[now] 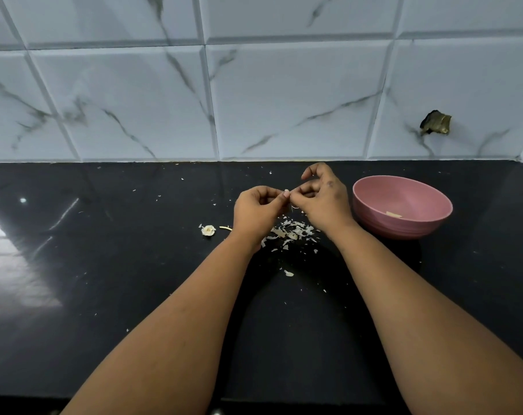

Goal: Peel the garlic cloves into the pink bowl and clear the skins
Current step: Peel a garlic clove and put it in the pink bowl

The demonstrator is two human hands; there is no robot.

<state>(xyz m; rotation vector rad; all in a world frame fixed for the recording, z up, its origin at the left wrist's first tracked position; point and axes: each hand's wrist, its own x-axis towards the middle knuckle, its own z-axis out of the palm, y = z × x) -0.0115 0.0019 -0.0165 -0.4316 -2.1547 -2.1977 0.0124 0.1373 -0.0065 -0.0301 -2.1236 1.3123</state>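
A home kitchen: a glossy black stone counter (104,265) backed by a white marble-veined tiled wall (284,94).

two bare forearms reach into view from the bottom edge, uncovered to the edge of the picture, with no sleeve, watch or bracelet showing. the left hand (255,209) and right hand (324,199) wear no gloves and no rings that can be made out. a small dark mark sits on the back of the right hand; fingernails are short.
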